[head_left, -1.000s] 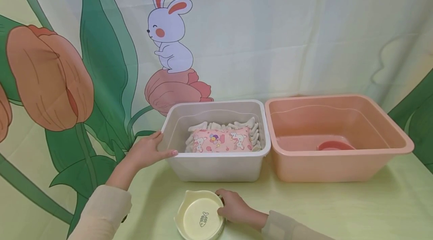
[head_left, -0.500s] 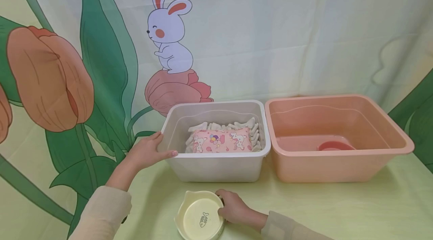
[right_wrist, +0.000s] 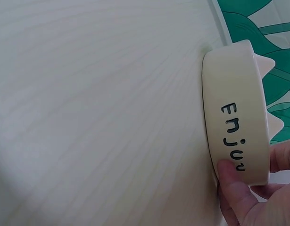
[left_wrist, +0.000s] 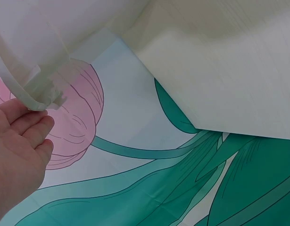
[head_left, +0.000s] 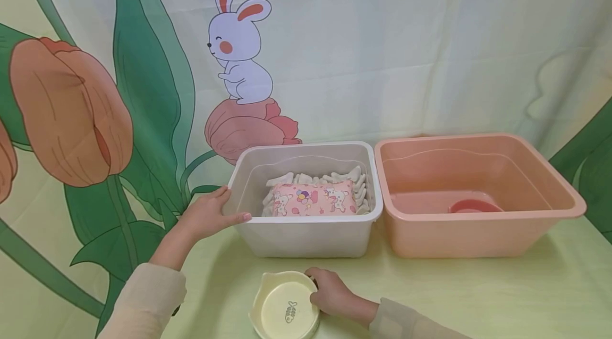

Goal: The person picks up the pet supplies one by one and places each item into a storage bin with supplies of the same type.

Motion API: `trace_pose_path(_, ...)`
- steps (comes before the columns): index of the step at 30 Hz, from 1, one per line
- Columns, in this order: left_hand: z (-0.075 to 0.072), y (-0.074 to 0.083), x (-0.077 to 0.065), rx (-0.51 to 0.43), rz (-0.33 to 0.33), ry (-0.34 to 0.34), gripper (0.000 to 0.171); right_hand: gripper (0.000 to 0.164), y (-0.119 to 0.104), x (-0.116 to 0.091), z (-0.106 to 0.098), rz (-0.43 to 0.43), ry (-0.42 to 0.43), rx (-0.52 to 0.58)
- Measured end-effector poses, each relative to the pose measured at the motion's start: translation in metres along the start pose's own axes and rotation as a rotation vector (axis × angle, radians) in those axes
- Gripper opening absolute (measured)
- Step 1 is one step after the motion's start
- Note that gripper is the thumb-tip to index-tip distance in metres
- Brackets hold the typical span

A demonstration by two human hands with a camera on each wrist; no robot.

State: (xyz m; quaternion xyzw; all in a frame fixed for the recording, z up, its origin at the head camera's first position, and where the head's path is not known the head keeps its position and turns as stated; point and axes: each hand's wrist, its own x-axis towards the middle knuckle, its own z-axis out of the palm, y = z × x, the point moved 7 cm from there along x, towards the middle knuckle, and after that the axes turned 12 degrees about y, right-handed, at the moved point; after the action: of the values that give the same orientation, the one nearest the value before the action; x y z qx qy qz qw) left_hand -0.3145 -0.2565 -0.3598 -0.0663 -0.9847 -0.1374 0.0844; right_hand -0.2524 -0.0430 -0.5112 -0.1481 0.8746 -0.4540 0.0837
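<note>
A pale yellow cat-eared pet bowl [head_left: 282,307] with a fishbone print lies low in the head view. My right hand [head_left: 330,291] grips its right wall; in the right wrist view the thumb [right_wrist: 232,183] presses below dark lettering and a finger [right_wrist: 281,157] reaches over the rim. My left hand [head_left: 210,214] holds the front left corner of a light grey plastic tub [head_left: 306,235]. Its thumb lies along the front rim, and in the left wrist view bent fingers [left_wrist: 34,127] meet the rim. Inside sits a pink pillow-shaped pack [head_left: 313,199] printed with rabbits, over whitish elongated pieces [head_left: 341,175].
Right beside the grey tub stands a larger pink tub [head_left: 459,235], with a reddish-pink round thing [head_left: 473,205] partly hidden behind its front wall. Both rest on a pale green table [head_left: 430,296]. A printed cloth [head_left: 334,62] with a rabbit and tulips hangs behind.
The pet bowl has shifted slightly to the right and towards me, turning a little in my right hand. My left hand and both tubs keep their places.
</note>
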Motion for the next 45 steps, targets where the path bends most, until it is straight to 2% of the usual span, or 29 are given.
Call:
trace_pose_path(26, 0.0004, -0.0015, 0.0003, 0.011, 0.014, 0.01, 0.093, 0.043, -0.0015, -0.0005, -0.0012, -0.03, 0.001, -0.029)
trace_pose_path(36, -0.0013, -0.0001, -0.0009, 0.016, 0.012, 0.008, 0.094, 0.042, -0.0031, -0.0006, -0.0029, -0.056, 0.011, -0.042)
trace_pose_path(45, -0.0016, 0.0007, -0.0011, 0.017, 0.011, 0.008, 0.094, 0.043, -0.0058, -0.0013, -0.0038, -0.106, 0.044, -0.1)
